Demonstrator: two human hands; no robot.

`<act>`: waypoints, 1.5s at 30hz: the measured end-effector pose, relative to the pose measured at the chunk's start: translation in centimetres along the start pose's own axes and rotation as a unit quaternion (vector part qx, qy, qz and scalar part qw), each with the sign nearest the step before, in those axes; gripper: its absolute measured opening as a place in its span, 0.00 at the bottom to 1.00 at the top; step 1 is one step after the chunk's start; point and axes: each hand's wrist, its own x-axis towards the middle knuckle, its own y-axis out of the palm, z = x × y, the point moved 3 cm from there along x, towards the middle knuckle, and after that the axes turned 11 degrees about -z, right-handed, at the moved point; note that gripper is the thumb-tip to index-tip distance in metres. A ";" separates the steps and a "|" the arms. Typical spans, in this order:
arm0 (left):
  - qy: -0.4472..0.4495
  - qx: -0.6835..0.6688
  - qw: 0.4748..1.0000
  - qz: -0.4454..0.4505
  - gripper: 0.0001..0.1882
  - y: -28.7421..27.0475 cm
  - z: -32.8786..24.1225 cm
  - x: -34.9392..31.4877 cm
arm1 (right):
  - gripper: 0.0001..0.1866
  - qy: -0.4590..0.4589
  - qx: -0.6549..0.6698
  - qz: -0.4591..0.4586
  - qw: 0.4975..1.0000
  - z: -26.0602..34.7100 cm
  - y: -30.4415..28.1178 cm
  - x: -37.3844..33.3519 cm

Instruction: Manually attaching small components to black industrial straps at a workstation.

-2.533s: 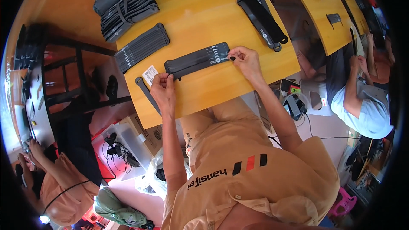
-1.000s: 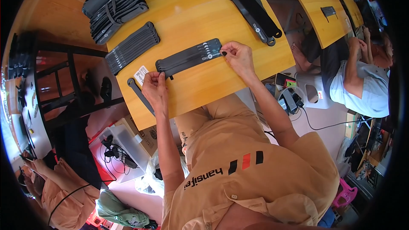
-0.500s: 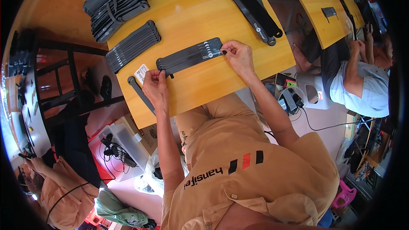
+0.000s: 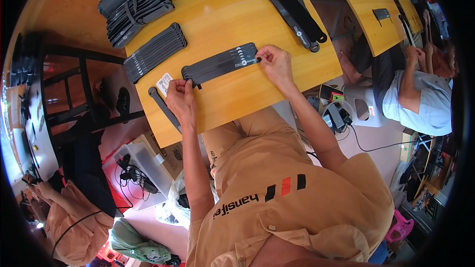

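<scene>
A fanned stack of black straps [image 4: 215,64] with pale print lies across the yellow table before me. My left hand [image 4: 181,100] is closed, its thumb and fingertips pinching the stack's left end, where a small dark tab pokes out below. At the right end, my right hand [image 4: 275,67] pinches a corner of the stack between thumb and forefinger. A white printed label [image 4: 164,82] lies beside my left fingers, partly covered by them. One single black strap [image 4: 163,108] lies just left of that hand.
Another fanned strap stack [image 4: 156,52] lies at the left edge of the yellow table [image 4: 222,111], with a tall banded pile [image 4: 136,12] behind it. Long black straps [image 4: 295,17] lie at the right. Co-workers sit on both sides; a second table [image 4: 368,24] stands at right.
My right fingers have shifted slightly at the stack's right corner. My left hand and the stack stay almost in place.
</scene>
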 end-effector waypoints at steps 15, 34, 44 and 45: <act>-0.002 -0.046 0.999 -0.005 0.15 -2.4 -2.2 -1.4 | 0.05 -0.103 -0.025 -0.034 0.994 0.0 -2.0 -0.7; 0.351 0.217 0.889 0.198 0.39 1.8 -4.2 -5.7 | 0.23 -0.387 -0.267 0.085 0.879 3.1 0.6 -6.0; 0.272 0.171 0.941 0.104 0.39 -1.0 -3.4 -4.9 | 0.18 -0.387 -0.216 0.065 0.894 4.5 -0.2 -5.0; 0.266 0.141 0.953 0.034 0.30 -2.7 -3.8 -4.8 | 0.17 -0.376 -0.194 0.044 0.905 4.9 -0.3 -5.2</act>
